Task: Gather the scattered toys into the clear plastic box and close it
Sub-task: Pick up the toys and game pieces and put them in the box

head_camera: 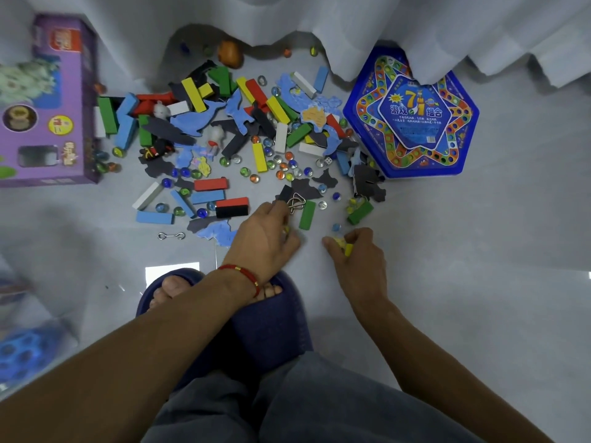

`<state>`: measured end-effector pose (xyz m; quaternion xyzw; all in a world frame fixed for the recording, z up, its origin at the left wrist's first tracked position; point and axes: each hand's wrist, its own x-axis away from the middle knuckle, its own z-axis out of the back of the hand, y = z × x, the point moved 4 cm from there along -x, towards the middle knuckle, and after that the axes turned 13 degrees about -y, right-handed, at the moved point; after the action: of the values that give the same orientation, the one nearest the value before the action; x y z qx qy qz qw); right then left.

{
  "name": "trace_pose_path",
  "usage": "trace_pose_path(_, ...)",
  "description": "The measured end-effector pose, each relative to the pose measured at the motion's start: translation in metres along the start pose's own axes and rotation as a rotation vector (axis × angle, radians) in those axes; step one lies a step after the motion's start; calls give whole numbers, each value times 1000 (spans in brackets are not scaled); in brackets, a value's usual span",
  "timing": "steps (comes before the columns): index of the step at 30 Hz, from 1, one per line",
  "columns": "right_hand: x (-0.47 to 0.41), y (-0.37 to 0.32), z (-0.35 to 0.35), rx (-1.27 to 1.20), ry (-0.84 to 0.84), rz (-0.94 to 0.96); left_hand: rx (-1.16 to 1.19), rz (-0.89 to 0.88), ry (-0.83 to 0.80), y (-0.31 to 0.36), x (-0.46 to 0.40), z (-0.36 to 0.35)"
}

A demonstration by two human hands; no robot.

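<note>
Wooden blocks, glass marbles (281,167) and foam puzzle pieces lie scattered on the grey floor. My left hand (265,238), with a red bracelet on its wrist, has its fingers curled over a small yellow toy (285,230). Its fingertips reach a metal ring puzzle (295,203) beside a green block (307,215). To the right, my right hand (355,254) grips a yellow block (348,250) and some small yellow pieces. The clear plastic box (35,314) shows blurred at the lower left, with something blue inside it.
A purple toy carton (54,100) lies at the left. A blue hexagonal game tin (412,113) sits at the right, partly under a white curtain (319,24). My feet in blue slippers (256,330) are below the hands. A metal hook puzzle (171,235) lies nearby.
</note>
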<state>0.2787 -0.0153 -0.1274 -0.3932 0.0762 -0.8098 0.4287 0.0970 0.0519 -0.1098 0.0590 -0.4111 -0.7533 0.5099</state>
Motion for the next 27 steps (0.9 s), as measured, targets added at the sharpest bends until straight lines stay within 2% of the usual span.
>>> trace_pose_path(3,3,3,-3,-7,-6,5,494,308,-15,-5,12,1)
trace_pose_path(5,5,6,-5,-4,-30,16,956,487,-50,-7,13,-5)
trace_pose_path(7,6,6,-8,40,-59,59,1328,543,-128,-3,13,-11)
trace_pose_path(8,7,5,-8,54,-61,89,1408,542,-163,-2,13,-11)
trace_pose_path(13,8,-5,8,-19,8,193,1466,543,-212,0,12,-9)
trace_pose_path(17,-6,-20,12,186,5,306,1480,532,-180,0,12,-7)
trace_pose_path(27,-18,-26,-6,494,-80,266,1494,577,-94,0,39,2)
